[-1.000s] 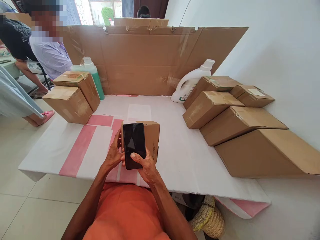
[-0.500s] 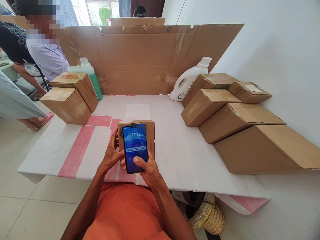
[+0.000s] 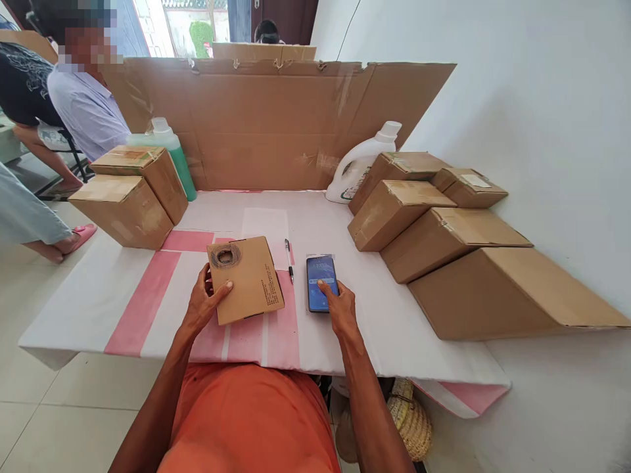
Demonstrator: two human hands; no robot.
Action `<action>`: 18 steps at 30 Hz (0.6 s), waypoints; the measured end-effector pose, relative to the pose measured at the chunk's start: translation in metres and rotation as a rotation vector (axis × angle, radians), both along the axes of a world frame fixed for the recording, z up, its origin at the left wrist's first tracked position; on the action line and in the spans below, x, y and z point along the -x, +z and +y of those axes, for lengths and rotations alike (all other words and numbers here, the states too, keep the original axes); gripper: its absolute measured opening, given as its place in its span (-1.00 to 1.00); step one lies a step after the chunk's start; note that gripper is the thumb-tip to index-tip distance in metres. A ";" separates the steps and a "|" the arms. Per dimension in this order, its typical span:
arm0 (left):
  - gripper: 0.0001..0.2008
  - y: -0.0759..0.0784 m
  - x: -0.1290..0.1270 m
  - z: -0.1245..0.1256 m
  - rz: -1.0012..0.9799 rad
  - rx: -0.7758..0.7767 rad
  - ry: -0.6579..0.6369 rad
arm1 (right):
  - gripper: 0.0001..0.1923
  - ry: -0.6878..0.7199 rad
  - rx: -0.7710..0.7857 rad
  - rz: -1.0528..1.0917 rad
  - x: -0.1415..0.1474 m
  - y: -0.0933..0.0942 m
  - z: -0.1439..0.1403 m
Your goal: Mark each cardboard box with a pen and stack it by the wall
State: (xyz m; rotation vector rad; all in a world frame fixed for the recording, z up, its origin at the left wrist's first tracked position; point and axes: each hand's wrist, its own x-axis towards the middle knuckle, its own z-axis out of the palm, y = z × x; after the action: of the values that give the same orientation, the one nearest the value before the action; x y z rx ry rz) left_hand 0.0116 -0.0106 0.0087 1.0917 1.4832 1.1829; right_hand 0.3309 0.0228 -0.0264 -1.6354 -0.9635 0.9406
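White table covering [image 3: 374,328] with pink stripes fills the centre of the frame; white wall at right, a flattened cardboard sheet [image 3: 276,125] stands upright along the back edge.

Left hand [image 3: 202,305], lower centre-left: fingers curled around the left edge of a small cardboard box [image 3: 246,279], thumb pressed on its top face. Box lies on the pink stripe, tilted, with a round coil mark near its upper left corner.

Right hand [image 3: 340,309], lower centre: fingers loosely extended, one fingertip touching the lit screen of a phone [image 3: 321,283]. Phone lies flat on the covering, just right of the box, not gripped.

Pen [image 3: 288,251] lies between box and phone, slightly further back.

Outward: two stacked boxes [image 3: 128,194] at left with a green bottle [image 3: 170,148] behind; a row of boxes [image 3: 444,223] at right, white jug [image 3: 357,164] behind them. Other people [image 3: 73,98] in the upper left corner.
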 end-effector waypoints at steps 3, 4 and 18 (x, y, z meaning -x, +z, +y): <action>0.04 -0.001 0.001 0.002 0.032 0.010 0.016 | -0.48 -0.027 0.033 -0.135 -0.010 -0.013 0.001; 0.03 -0.001 0.002 0.003 0.044 0.013 0.016 | -0.50 -0.029 0.040 -0.178 -0.012 -0.015 0.001; -0.27 -0.021 0.021 0.004 0.308 -0.024 0.125 | -0.29 0.612 -0.265 -0.094 0.086 0.005 -0.026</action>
State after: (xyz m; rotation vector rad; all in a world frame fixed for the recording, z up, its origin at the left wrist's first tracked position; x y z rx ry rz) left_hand -0.0094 -0.0065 -0.0122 1.2551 1.7987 1.1580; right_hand 0.2449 -0.0030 -0.0216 -1.1816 -1.6316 1.0799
